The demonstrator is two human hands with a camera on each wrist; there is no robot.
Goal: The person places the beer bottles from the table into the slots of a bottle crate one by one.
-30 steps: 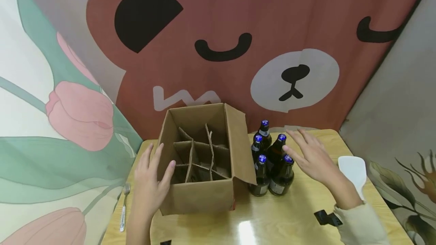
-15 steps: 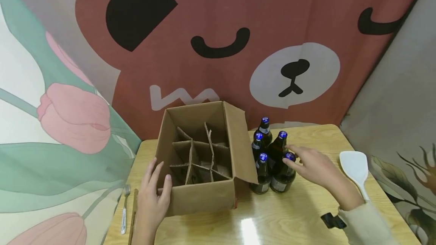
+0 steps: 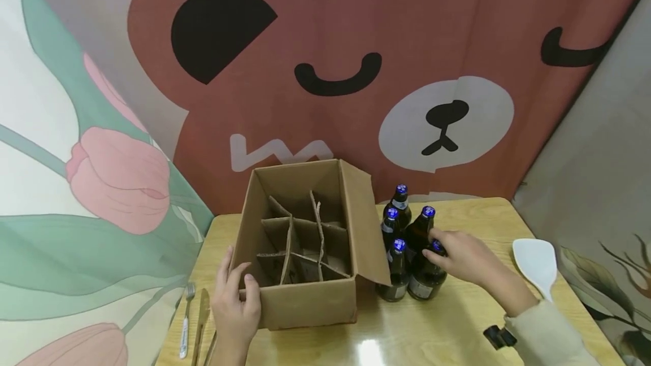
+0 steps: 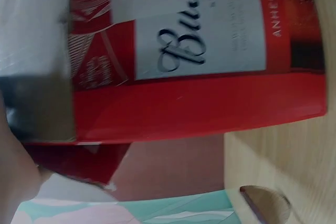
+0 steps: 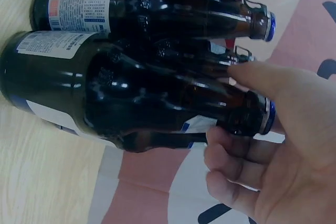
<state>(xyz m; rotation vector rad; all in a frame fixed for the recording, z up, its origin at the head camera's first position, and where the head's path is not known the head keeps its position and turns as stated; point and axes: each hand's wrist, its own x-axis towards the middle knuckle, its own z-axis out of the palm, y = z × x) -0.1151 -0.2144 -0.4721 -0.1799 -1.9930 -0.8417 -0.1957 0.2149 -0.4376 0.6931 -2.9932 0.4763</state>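
My left hand (image 3: 236, 304) holds the near left corner of an open cardboard box (image 3: 310, 306), its fingers at the rim. Crossed cardboard dividers (image 3: 291, 242) split the inside into compartments, with no bottles visible in them. In the left wrist view the box's side (image 4: 199, 108) is red and white with printed lettering. Right of the box stand several dark glass beer bottles with blue caps. My right hand (image 3: 465, 258) has thumb and fingers around the neck of the front right beer bottle (image 5: 142, 93), which stands upright. Another beer bottle (image 3: 399, 278) is just left of it.
A box flap (image 3: 367, 230) hangs out toward the bottles. Left of the box lie a fork (image 3: 186, 315) and a brown knife-shaped utensil (image 3: 200, 321). A white spatula (image 3: 536, 261) lies at the right of the wooden table (image 3: 325, 349), against a wall covering.
My right hand has come down and in onto the neck of the front right bottle. My left hand has moved lower and taken hold of the box corner.
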